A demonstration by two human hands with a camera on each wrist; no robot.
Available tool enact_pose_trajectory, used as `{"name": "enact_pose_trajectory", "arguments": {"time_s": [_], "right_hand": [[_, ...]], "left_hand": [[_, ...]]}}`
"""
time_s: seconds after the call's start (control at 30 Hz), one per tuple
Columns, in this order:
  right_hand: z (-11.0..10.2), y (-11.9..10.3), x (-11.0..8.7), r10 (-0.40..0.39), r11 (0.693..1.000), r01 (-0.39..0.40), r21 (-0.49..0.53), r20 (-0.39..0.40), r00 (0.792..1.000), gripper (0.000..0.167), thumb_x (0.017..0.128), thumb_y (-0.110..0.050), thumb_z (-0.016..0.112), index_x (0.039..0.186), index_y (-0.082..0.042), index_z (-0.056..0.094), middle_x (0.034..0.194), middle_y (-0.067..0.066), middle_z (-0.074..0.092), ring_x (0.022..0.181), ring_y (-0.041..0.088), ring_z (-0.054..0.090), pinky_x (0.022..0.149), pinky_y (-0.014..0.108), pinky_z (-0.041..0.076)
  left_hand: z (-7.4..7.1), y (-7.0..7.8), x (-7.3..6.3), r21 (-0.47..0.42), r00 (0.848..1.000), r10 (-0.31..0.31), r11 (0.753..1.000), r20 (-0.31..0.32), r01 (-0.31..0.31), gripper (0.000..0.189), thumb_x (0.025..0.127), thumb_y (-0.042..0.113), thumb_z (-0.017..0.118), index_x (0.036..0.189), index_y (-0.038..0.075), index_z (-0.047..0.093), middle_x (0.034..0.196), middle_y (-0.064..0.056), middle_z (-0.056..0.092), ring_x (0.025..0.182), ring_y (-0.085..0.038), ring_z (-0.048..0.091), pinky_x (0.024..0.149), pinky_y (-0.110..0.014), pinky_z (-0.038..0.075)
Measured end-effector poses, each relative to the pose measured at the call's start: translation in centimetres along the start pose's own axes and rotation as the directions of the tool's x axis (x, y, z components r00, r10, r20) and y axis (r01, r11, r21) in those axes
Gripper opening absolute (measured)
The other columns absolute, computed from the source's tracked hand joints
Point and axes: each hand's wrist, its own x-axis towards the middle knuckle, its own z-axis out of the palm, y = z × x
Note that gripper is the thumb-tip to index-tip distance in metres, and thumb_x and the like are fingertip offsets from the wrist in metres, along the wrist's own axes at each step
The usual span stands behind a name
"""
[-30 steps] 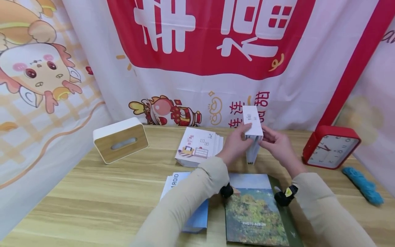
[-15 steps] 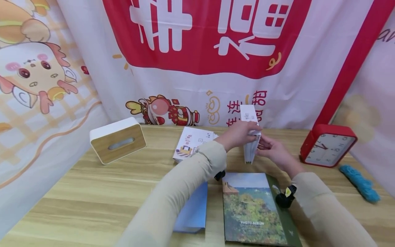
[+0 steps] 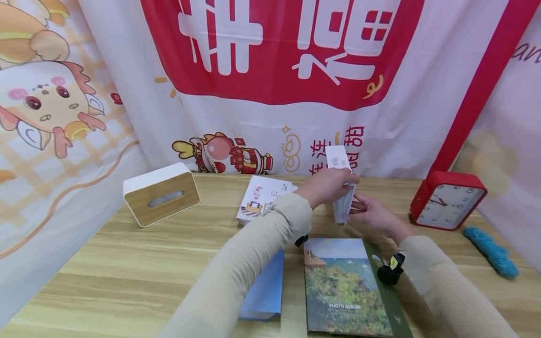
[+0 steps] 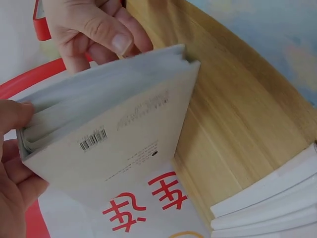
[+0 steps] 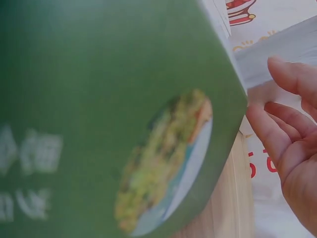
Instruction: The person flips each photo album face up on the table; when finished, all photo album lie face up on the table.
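Observation:
A white album (image 3: 343, 206) stands upright at the back of the table, its spine turned up. My left hand (image 3: 328, 187) grips it at the spine, with the thumb on one side and the fingers on the other, as the left wrist view shows. A barcode marks the cover (image 4: 133, 129), and the pages fan slightly apart. To the right, my right hand (image 3: 376, 215) is beside the album with fingers loosely bent. Its fingertips lie close to the far cover; whether they touch it I cannot tell.
White albums (image 3: 259, 197) lie stacked left of the upright one. A blue album (image 3: 266, 291) lies partly under my left sleeve. Nearer is a photo album (image 3: 346, 286) on a green case (image 3: 393, 300). Around are a tissue box (image 3: 162, 195), red clock (image 3: 450, 202) and blue yarn (image 3: 490, 251).
My left hand has shifted from the album's left side up over its spine. The right hand has slid slightly lower along the album's right side. The album stays upright.

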Motion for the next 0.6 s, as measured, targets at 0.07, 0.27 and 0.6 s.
{"name": "enact_pose_trajectory", "arguments": {"time_s": [0.07,0.27,0.6], "right_hand": [[0.0,0.0,0.0,0.004,1.000,-0.005,-0.019,-0.015,1.000,0.080,0.085,-0.007,0.064,0.149,-0.014,0.015,0.143,0.025,0.034,0.131,0.038,0.033,0.104,0.049,0.033],[0.0,0.2,0.0,-0.039,0.998,0.037,-0.047,-0.036,0.999,0.075,0.087,-0.003,0.060,0.148,-0.011,0.019,0.143,0.026,0.033,0.131,0.040,0.033,0.104,0.051,0.032],[-0.8,0.8,-1.1,0.002,0.994,-0.019,-0.108,-0.156,0.988,0.056,0.092,-0.031,0.055,0.143,-0.020,0.035,0.145,0.014,0.038,0.125,0.032,0.041,0.101,0.050,0.037]], "left_hand": [[0.1,-0.1,0.0,0.021,0.999,0.028,0.999,-0.025,-0.027,0.031,0.094,0.019,0.053,0.124,0.023,0.059,0.121,0.006,0.059,0.109,-0.009,0.056,0.088,-0.020,0.045],[0.2,-0.4,-0.5,-0.036,0.996,0.015,0.999,-0.086,-0.019,0.032,0.093,0.017,0.054,0.124,0.023,0.058,0.123,0.006,0.060,0.108,-0.010,0.057,0.085,-0.019,0.046],[1.4,-1.1,-1.9,-0.179,0.960,-0.098,0.983,-0.264,0.052,0.028,0.091,0.014,0.054,0.117,0.018,0.064,0.109,0.003,0.067,0.077,-0.006,0.057,0.064,-0.013,0.042]]}}
